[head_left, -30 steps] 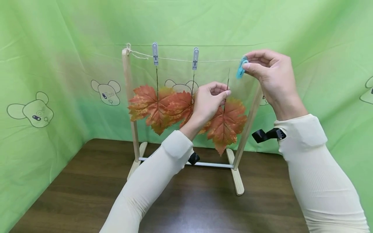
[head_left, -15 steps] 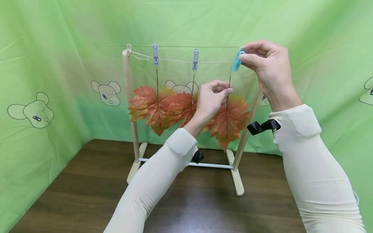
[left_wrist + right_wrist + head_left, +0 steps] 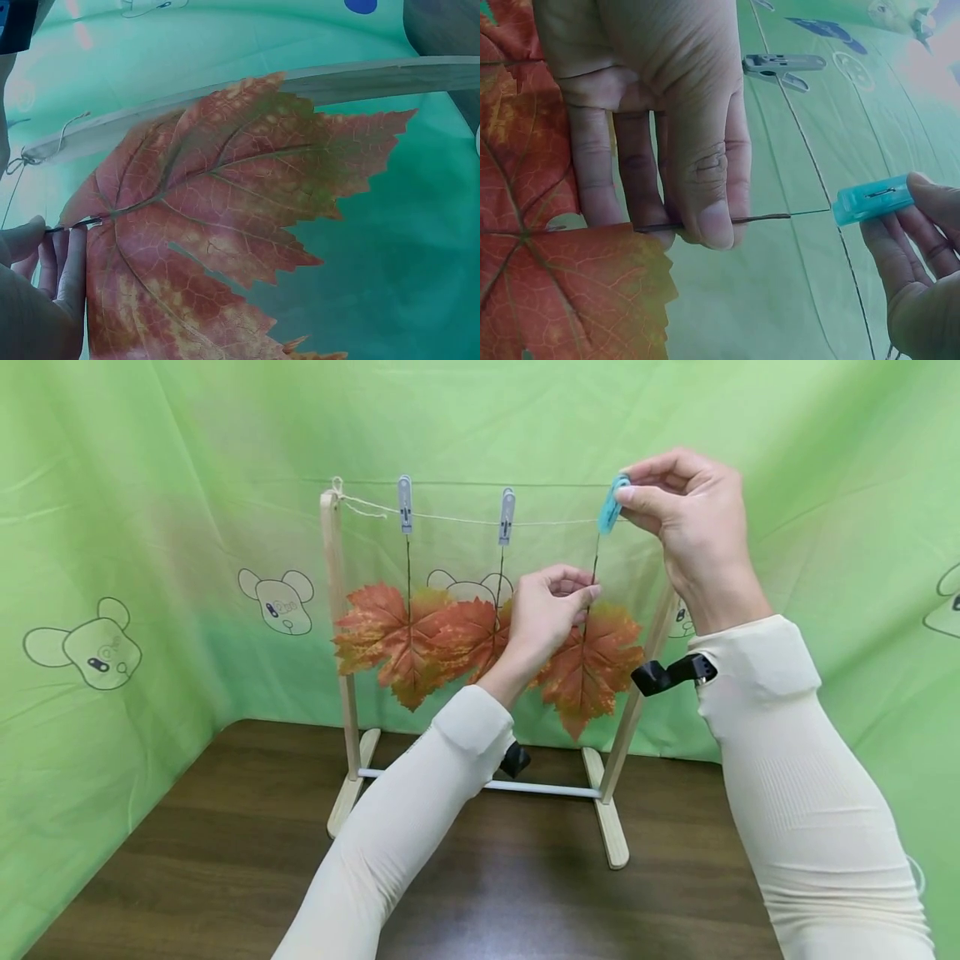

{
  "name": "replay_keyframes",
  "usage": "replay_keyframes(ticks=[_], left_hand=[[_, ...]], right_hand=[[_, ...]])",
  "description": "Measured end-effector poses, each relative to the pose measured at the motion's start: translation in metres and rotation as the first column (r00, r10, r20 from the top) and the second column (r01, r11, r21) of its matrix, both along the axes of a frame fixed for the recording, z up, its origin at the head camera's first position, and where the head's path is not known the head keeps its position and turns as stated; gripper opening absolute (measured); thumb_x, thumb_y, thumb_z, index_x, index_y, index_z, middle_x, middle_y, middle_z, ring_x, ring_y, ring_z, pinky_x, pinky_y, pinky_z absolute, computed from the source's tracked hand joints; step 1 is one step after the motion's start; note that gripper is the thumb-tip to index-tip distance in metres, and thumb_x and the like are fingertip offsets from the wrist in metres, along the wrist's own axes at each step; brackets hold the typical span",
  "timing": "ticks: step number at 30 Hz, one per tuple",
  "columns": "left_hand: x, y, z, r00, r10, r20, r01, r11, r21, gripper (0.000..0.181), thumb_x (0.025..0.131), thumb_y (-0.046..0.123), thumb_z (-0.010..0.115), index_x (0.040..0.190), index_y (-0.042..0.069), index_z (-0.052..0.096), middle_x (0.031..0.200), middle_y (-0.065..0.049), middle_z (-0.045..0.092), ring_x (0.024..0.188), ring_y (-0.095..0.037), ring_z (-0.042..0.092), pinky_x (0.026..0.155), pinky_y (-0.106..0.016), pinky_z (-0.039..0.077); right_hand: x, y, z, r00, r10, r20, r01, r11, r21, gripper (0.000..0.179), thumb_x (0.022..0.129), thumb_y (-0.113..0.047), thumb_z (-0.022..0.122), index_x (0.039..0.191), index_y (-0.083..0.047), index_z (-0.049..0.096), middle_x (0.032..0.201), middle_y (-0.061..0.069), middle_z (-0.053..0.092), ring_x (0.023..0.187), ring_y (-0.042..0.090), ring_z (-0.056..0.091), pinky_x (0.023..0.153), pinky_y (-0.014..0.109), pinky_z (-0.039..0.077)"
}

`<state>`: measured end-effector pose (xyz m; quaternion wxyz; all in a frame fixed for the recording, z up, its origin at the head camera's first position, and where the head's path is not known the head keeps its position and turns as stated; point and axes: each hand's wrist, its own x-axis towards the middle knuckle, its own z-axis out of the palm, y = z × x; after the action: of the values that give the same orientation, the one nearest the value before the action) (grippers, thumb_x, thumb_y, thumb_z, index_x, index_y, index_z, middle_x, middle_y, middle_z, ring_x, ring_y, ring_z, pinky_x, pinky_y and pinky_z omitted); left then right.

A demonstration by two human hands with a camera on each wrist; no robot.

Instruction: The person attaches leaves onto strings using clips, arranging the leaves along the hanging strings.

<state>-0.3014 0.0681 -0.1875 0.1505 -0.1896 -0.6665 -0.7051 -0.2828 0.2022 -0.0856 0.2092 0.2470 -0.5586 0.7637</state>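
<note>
My left hand [image 3: 543, 610] pinches the dark stem [image 3: 769, 218] of an orange-red artificial maple leaf [image 3: 587, 664] between thumb and fingers. The leaf hangs tip down below that hand. Up and to the right, my right hand [image 3: 697, 527] holds a light blue clothespin [image 3: 612, 507] at its upper end, thumb in front. In the right wrist view, the clothespin's lower end [image 3: 841, 207] is right at the string [image 3: 804, 142] and at the thin wire tip of the stem. Two grey clothespins, one left [image 3: 406, 506] and one mid-line [image 3: 506, 517], hold two similar leaves by their stems.
The string runs between the posts of a wooden stand, whose left post [image 3: 333, 527] carries a knot. A white crossbar [image 3: 543, 788] joins its feet [image 3: 611, 827] on the brown table [image 3: 465, 902]. Green cloth [image 3: 165, 527] with mouse drawings hangs behind.
My right hand has moved up and slightly left with the blue clothespin, bringing it to the stem's tip. My left hand has shifted slightly right and up with the leaf.
</note>
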Motion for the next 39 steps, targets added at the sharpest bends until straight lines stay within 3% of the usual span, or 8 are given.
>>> replay_keyframes(ticks=[10,29,39], left_hand=[[-0.001,0.002,0.004,1.000,0.009,0.007,-0.009,1.000,0.006,0.007,0.096,0.009,0.077,0.100,0.004,0.078,0.088,-0.006,0.075,0.070,-0.010,0.069,0.064,-0.021,0.060],[-0.001,0.007,0.005,1.000,-0.006,-0.009,0.006,1.000,0.024,0.008,0.096,0.008,0.076,0.101,0.002,0.078,0.089,-0.007,0.075,0.071,-0.007,0.068,0.064,-0.018,0.058],[0.000,0.006,0.006,1.000,-0.001,0.002,0.001,1.000,0.031,0.008,0.096,0.008,0.076,0.101,0.002,0.078,0.088,-0.008,0.075,0.072,-0.006,0.068,0.065,-0.018,0.058]], right_hand=[[-0.001,0.000,0.007,1.000,-0.010,-0.013,0.009,1.000,-0.003,0.017,0.075,0.018,0.084,0.087,0.009,0.076,0.078,0.012,0.076,0.072,0.020,0.076,0.075,0.029,0.063],[-0.005,0.003,0.015,0.991,-0.067,0.119,0.054,0.993,0.105,0.011,0.080,0.015,0.082,0.083,0.006,0.076,0.075,0.009,0.075,0.070,0.017,0.073,0.069,0.026,0.063],[-0.005,0.001,0.015,0.990,-0.073,0.121,0.055,0.988,0.145,0.010,0.082,0.014,0.081,0.083,0.005,0.076,0.077,0.008,0.075,0.071,0.017,0.074,0.069,0.027,0.063]])
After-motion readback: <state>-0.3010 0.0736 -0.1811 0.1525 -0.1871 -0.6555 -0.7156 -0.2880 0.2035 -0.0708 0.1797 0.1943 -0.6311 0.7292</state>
